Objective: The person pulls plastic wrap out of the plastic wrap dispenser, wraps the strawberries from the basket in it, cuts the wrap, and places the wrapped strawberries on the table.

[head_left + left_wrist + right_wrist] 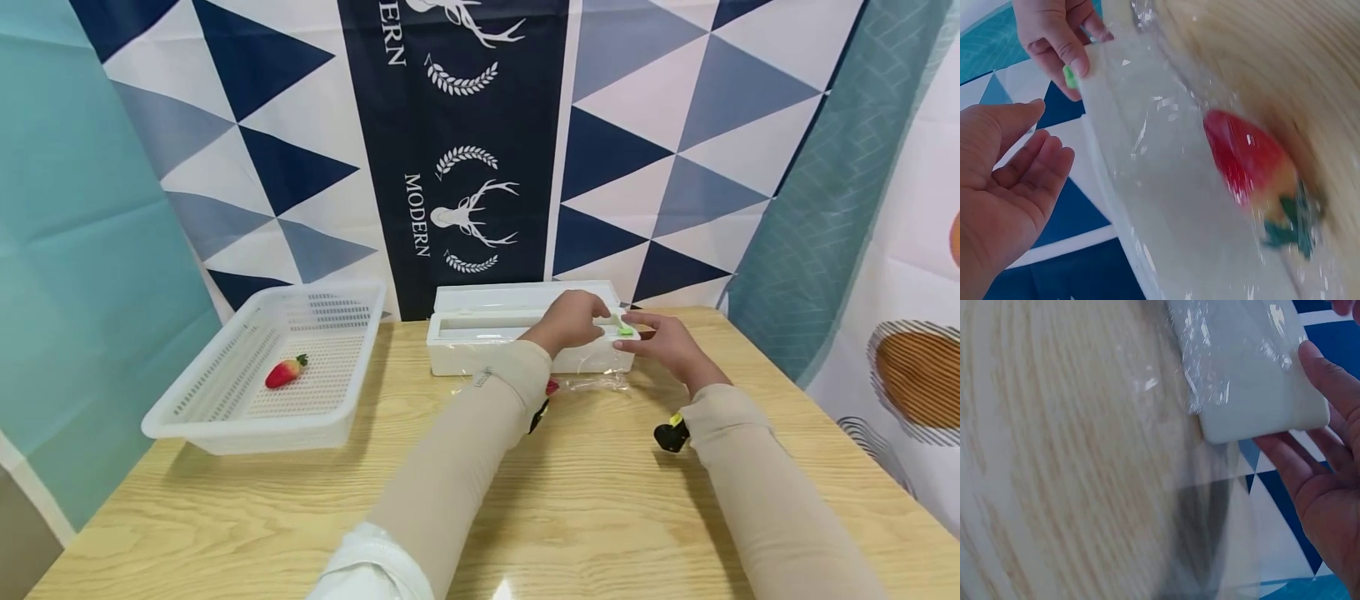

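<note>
A long white cling film dispenser (457, 357) stands with its lid raised. Clear film (600, 382) hangs down its front onto the table. My right hand (667, 342) grips the dispenser's right end, thumb on the front edge and fingers round the end, beside a small green piece (626, 331). My left hand (570, 321) hovers over the dispenser's right part; the left wrist view shows its thumb and fingers apart, with nothing between them. A red and yellow strawberry (1247, 156) lies in front of the dispenser at the film; in the head view my left arm mostly hides it.
On the left of the table (600, 517) sits a white perforated basket (360, 358) holding another strawberry (285, 373). A patterned curtain (480, 125) hangs right behind the dispenser. A black wrist camera (671, 433) sits below my right sleeve.
</note>
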Tool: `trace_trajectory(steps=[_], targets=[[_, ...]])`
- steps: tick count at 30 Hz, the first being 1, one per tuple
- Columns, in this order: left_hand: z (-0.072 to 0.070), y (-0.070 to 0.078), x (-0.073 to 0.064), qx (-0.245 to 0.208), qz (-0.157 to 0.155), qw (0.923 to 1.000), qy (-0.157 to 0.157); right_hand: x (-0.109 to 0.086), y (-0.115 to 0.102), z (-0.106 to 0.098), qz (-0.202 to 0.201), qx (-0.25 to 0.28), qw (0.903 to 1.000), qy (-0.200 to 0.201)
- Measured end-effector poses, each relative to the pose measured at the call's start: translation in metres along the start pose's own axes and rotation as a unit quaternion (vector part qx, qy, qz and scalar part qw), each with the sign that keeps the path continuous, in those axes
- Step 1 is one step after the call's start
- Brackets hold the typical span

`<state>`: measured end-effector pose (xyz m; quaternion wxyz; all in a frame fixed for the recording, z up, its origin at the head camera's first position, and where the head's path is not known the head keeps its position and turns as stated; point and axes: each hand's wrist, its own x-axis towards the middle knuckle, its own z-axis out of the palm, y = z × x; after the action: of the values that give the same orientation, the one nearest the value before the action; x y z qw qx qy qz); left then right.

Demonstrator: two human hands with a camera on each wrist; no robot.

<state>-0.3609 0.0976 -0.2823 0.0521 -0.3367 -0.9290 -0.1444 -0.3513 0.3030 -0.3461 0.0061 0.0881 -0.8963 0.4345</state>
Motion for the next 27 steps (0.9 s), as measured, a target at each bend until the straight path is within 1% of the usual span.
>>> trace_trajectory(steps=[3,6,10,12,14,16,19,23,25,27], targets=[[0.006,0.003,0.006,0.003,-0.002,1.0,-0.003,0.001,0.006,0.002,-0.005,0.017,0.9998,0.004],[0.012,0.01,0.012,0.025,-0.014,0.9996,-0.009,0.002,0.012,0.002,-0.012,0.024,0.9996,0.007],[0.019,0.023,0.02,0.048,-0.037,0.9978,-0.026,0.003,0.015,0.002,-0.014,0.011,0.9997,0.014],[0.023,0.029,0.022,0.05,-0.045,0.997,-0.037,0.003,0.017,0.003,-0.017,-0.001,0.9996,0.021],[0.026,0.036,0.024,0.052,-0.046,0.9965,-0.047,0.002,0.018,0.002,-0.018,-0.003,0.9995,0.026],[0.028,0.04,0.026,0.064,-0.045,0.9953,-0.057,0.001,0.018,0.002,-0.019,0.003,0.9995,0.027],[0.032,0.042,0.027,0.094,-0.041,0.9926,-0.065,-0.001,0.019,0.006,-0.02,0.017,0.9992,0.028],[0.034,0.045,0.027,0.144,-0.031,0.9876,-0.055,-0.003,0.017,0.009,-0.027,0.024,0.9986,0.038],[0.034,0.047,0.027,0.163,-0.019,0.9854,-0.043,-0.005,0.017,0.008,-0.028,0.02,0.9985,0.041],[0.034,0.05,0.027,0.173,-0.007,0.9844,-0.03,-0.006,0.016,0.006,-0.028,0.015,0.9985,0.045]])
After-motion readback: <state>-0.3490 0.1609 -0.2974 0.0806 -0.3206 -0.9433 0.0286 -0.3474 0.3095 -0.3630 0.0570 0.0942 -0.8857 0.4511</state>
